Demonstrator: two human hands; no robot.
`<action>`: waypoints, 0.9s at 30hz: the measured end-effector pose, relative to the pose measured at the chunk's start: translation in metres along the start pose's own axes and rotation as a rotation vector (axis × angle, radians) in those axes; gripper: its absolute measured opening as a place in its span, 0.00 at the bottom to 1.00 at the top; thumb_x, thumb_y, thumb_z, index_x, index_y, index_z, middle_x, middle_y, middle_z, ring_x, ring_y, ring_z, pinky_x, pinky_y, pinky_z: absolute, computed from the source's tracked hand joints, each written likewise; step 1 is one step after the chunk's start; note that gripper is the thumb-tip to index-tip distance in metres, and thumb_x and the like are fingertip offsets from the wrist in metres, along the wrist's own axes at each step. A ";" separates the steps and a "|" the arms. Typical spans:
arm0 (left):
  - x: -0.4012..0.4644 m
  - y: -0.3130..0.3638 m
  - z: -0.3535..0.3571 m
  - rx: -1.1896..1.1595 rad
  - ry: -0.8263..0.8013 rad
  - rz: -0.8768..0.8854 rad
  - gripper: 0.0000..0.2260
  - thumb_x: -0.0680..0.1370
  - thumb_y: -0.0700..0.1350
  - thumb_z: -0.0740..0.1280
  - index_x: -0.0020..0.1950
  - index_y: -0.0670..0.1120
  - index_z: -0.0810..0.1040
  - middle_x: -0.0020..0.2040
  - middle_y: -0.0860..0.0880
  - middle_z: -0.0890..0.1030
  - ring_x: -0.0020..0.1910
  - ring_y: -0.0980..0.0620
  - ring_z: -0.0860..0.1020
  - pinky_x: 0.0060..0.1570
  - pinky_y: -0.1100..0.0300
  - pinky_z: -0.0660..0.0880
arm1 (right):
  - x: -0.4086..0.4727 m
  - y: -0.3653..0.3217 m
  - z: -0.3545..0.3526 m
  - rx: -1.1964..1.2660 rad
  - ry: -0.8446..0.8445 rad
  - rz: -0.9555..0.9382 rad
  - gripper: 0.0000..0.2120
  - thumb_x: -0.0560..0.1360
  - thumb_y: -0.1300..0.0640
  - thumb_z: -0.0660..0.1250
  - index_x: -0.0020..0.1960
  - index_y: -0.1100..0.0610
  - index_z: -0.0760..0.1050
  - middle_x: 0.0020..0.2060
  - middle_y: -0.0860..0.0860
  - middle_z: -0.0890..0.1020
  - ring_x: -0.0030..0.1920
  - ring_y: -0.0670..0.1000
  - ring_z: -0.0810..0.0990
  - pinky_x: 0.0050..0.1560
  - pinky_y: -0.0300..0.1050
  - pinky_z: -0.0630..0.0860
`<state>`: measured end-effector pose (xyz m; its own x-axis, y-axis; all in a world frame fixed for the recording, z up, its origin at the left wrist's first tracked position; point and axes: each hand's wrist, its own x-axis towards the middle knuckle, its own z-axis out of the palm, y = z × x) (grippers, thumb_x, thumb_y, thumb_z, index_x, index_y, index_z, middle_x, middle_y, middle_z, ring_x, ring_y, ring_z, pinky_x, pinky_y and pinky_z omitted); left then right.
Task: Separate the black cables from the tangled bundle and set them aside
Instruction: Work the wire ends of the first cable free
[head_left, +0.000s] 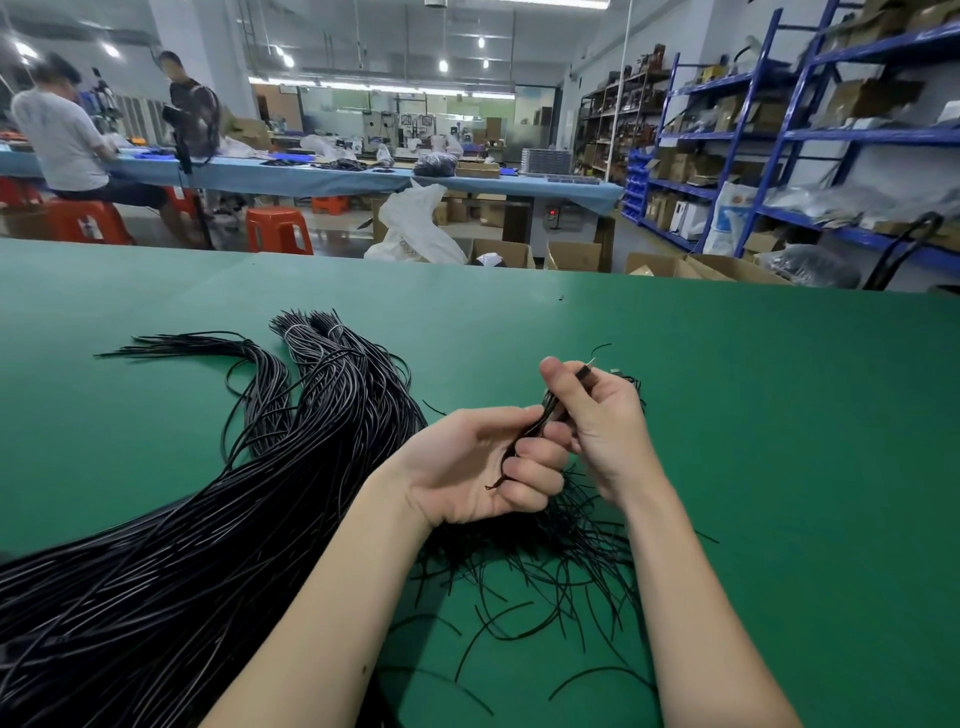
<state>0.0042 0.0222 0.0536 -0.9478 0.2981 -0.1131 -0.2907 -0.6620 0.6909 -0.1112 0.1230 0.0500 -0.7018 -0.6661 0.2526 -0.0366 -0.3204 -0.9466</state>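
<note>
Head view — left hand (483, 462) and right hand (597, 410) pinch black cables (540, 415) between them.

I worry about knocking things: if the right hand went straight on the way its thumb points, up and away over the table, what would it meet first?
Probably nothing close: beyond the right hand only one stray cable piece lies on the green table; depth is unclear.

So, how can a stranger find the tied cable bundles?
Look at the green table, then the big black cable mass on its left. At its far end, two bundles alone are bound near their tips with pale ties.
</note>
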 end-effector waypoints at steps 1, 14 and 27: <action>0.002 -0.001 0.001 -0.028 0.000 0.003 0.11 0.84 0.47 0.53 0.47 0.45 0.71 0.37 0.55 0.59 0.33 0.58 0.57 0.32 0.64 0.55 | 0.001 0.001 -0.001 0.014 0.014 0.007 0.15 0.64 0.42 0.75 0.29 0.51 0.75 0.23 0.43 0.69 0.20 0.41 0.68 0.21 0.31 0.65; 0.024 -0.002 -0.011 0.063 0.550 0.588 0.12 0.86 0.47 0.53 0.45 0.48 0.69 0.33 0.53 0.66 0.34 0.54 0.68 0.39 0.59 0.66 | -0.003 -0.008 -0.020 -0.502 -0.020 0.254 0.17 0.75 0.39 0.72 0.45 0.53 0.85 0.39 0.46 0.87 0.30 0.42 0.76 0.30 0.34 0.70; 0.029 -0.007 -0.014 0.187 0.719 0.677 0.11 0.86 0.47 0.53 0.45 0.49 0.69 0.30 0.55 0.66 0.30 0.57 0.70 0.23 0.62 0.60 | -0.006 0.007 0.004 -0.462 -0.266 0.308 0.09 0.75 0.59 0.76 0.41 0.66 0.85 0.33 0.52 0.84 0.28 0.42 0.72 0.27 0.32 0.69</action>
<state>-0.0235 0.0259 0.0352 -0.7780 -0.6280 -0.0163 0.3060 -0.4015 0.8632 -0.1041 0.1217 0.0423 -0.5295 -0.8461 -0.0614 -0.2067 0.1988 -0.9580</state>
